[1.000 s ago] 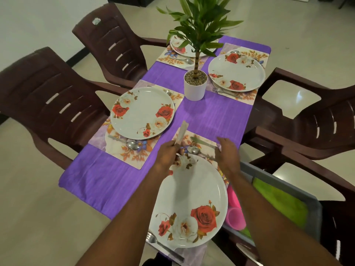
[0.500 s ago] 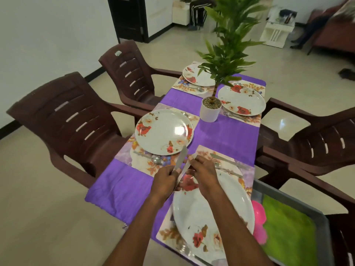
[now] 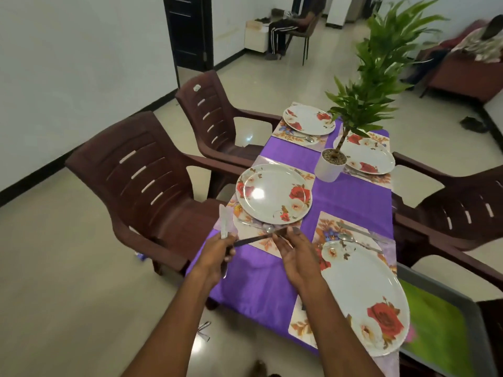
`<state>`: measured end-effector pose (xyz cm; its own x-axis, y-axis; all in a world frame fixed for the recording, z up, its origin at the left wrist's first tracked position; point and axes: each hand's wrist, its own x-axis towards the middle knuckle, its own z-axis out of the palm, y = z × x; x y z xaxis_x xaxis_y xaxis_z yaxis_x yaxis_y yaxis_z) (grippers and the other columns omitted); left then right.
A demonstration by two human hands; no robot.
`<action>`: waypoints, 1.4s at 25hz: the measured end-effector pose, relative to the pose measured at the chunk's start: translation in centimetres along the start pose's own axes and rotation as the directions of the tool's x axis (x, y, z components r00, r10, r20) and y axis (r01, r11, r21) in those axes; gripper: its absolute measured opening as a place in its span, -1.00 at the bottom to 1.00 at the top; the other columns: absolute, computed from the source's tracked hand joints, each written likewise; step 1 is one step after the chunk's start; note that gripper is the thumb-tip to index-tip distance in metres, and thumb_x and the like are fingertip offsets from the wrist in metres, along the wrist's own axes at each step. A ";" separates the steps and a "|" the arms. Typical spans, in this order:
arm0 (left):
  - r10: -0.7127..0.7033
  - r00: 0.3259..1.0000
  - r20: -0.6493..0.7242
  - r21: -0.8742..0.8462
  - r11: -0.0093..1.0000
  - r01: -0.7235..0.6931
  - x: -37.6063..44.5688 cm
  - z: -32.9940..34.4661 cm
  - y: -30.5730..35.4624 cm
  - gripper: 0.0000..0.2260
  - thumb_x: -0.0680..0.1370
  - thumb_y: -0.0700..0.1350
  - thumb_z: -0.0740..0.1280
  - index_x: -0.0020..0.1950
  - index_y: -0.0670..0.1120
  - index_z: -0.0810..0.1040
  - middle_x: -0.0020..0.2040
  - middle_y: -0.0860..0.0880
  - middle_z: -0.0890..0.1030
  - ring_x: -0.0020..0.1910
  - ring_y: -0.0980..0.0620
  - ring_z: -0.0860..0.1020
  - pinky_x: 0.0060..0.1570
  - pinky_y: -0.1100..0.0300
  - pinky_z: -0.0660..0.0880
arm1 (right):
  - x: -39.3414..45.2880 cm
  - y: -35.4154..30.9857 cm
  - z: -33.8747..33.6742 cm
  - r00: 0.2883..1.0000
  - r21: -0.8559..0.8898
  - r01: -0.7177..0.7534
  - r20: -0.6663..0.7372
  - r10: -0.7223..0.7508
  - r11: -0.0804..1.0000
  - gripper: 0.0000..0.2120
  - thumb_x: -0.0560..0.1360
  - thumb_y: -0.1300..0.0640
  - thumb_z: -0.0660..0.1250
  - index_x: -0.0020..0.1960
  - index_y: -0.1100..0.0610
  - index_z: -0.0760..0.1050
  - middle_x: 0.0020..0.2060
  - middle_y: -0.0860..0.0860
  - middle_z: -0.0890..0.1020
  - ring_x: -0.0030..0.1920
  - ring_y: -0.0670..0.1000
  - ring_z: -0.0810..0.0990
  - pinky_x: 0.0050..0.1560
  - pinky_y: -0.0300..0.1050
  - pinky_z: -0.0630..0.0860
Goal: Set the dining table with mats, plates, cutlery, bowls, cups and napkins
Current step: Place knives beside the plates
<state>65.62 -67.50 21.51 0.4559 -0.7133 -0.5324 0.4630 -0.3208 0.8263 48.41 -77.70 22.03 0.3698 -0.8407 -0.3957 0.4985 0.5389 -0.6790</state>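
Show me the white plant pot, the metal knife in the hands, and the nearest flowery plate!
white plant pot (image 3: 326,170): head view, its front wall.
metal knife (image 3: 255,238): head view, mid-blade between the hands.
nearest flowery plate (image 3: 362,292): head view, its bare white middle.

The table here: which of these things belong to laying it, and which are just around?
Part of the job:
- knives in the left hand, one passed to the right hand
- floral plates
- place mats
- spoon

Just around:
- potted plant
- brown chairs
- grey tray
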 end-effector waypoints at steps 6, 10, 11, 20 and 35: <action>0.035 0.999 0.009 0.021 0.999 -0.035 4.9 -0.7 3.0 -0.82 0.60 -0.38 0.28 -0.14 -0.16 0.47 -0.30 -0.10 0.53 -0.40 0.11 0.44 -0.48 0.34 0.33 | 2.6 1.6 0.0 0.996 -0.048 0.013 -0.089 -0.017 0.999 -0.69 0.60 0.21 0.38 0.30 0.30 0.55 0.13 0.27 0.67 0.10 0.17 0.69 0.14 0.01 0.65; 0.027 0.998 0.051 0.231 0.972 -0.038 8.2 -1.1 4.0 -0.77 0.64 -0.38 0.24 -0.15 -0.12 0.38 -0.24 -0.11 0.47 -0.42 0.20 0.50 -0.46 0.36 0.36 | 5.2 3.1 -0.1 0.991 0.018 -0.016 -0.130 0.018 1.000 -0.73 0.61 0.34 0.29 0.30 0.36 0.52 0.06 0.25 0.67 -0.04 0.13 0.70 -0.03 -0.07 0.68; 0.022 0.999 0.045 0.283 0.959 -0.034 8.8 -1.0 3.9 -0.77 0.65 -0.37 0.23 -0.16 -0.12 0.37 -0.26 -0.10 0.48 -0.45 0.22 0.49 -0.48 0.37 0.36 | 5.5 3.4 -0.2 0.989 0.003 -0.022 -0.143 0.022 1.000 -0.74 0.60 0.39 0.26 0.28 0.37 0.52 0.04 0.25 0.67 -0.08 0.13 0.70 -0.07 -0.08 0.68; -0.097 0.995 0.001 0.362 0.928 0.090 15.3 0.2 0.6 -0.76 0.58 -0.40 0.28 -0.19 -0.12 0.38 -0.29 -0.12 0.48 -0.39 0.09 0.48 -0.28 0.21 0.48 | 7.5 4.3 -3.8 0.949 -0.164 0.004 -0.309 -0.055 0.986 -0.88 0.58 0.35 0.34 0.08 0.34 0.61 -0.06 0.16 0.71 -0.04 0.12 0.71 0.05 -0.07 0.67; 0.148 0.980 0.132 0.906 0.383 -0.180 18.3 0.0 0.0 -0.85 0.55 -0.23 0.39 0.01 -0.17 0.42 -0.04 -0.14 0.60 -0.05 -0.16 0.59 -0.19 0.07 0.47 | 9.8 8.6 -6.0 0.903 -0.990 -0.109 -0.062 -0.426 -0.087 -0.84 0.59 0.23 0.35 0.10 0.10 0.66 0.03 0.01 0.68 0.04 0.04 0.62 -0.03 -0.09 0.63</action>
<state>73.99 -80.56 11.79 0.4148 -0.8291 -0.3749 -0.5938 -0.5589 0.5789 51.64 -81.64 8.60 0.0731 -0.9916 -0.1066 -0.8598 -0.0086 -0.5106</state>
